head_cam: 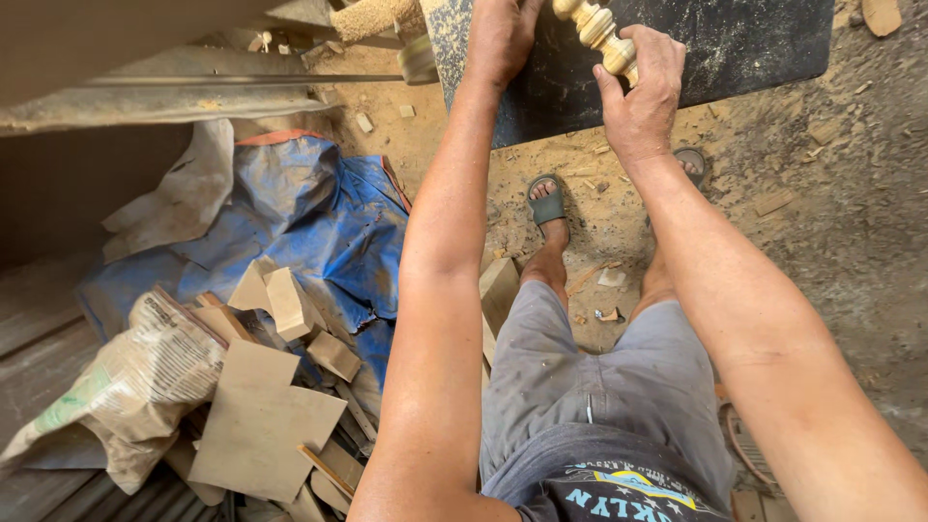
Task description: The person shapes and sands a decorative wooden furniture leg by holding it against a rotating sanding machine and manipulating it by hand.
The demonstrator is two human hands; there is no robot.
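Note:
A pale turned wooden spindle (597,29) with rounded beads lies over a dark dusty table (754,43) at the top of the head view. My right hand (643,92) is closed around the spindle's lower end. My left hand (498,39) rests palm down on the dark table just left of the spindle, fingers running out of view. Both my arms reach forward from the bottom of the frame.
A blue tarp (319,222) lies on the left with wood offcuts (266,416) and a printed sack (135,377) on it. The sawdust floor (831,213) stretches right. My sandalled feet (547,205) stand below the table. A grey metal edge (174,97) runs top left.

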